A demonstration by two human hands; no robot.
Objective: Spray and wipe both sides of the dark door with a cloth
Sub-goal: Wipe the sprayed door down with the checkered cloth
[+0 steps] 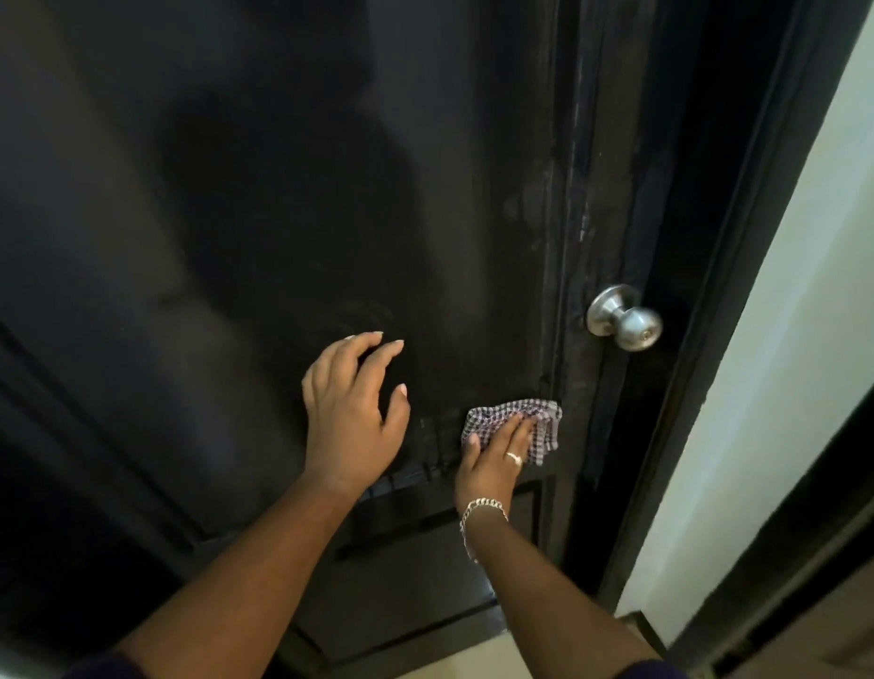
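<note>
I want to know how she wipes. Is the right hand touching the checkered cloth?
Touching. The head view shows the right hand with its fingers laid flat on the checkered cloth, pressing it against the dark door.

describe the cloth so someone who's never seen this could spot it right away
Start at the big dark door and find its silver round knob near the right edge. Below and a little left of the knob, the right hand, which wears a ring and a bracelet, presses a small crumpled cloth flat on the door. Its purple-and-white check is the only pattern here.

White wall (787, 384) right of frame — pale floor (454, 666) below.
</note>
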